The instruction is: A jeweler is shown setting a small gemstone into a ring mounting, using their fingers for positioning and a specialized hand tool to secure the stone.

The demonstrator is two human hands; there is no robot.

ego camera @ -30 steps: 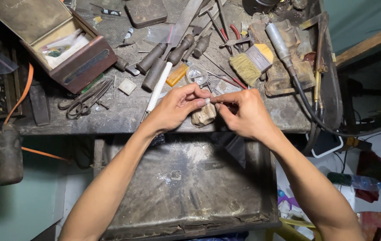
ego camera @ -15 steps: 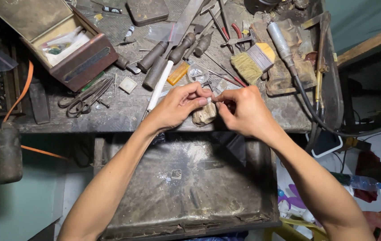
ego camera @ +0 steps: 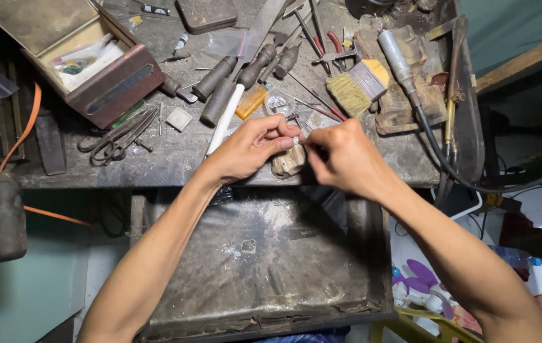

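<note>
- Left hand (ego camera: 248,147): thumb and forefinger pinch a small silvery metal piece (ego camera: 295,140); the other fingers are curled under.
- Right hand (ego camera: 344,159): closed, with its fingertips brought to the same piece from the other side. Whether it holds a fine tool cannot be told.
- Location of the piece: between both sets of fingertips, just above the worn wooden bench peg (ego camera: 288,162) at the front edge of the workbench (ego camera: 175,162).
- Step in hand, as judged: close fingertip work on the piece, steadied against the peg.
- The next move calls for a firm left-hand pinch and small, controlled right-hand movement. The piece is tiny and could drop into the metal catch drawer (ego camera: 264,254) below.
- Surroundings: dark-handled files (ego camera: 220,95), a yellow-bristled brush (ego camera: 360,89) and shears (ego camera: 115,140) lie behind the hands.
- Change from one second ago: none of note. Both hands hold the same position at the peg.
</note>
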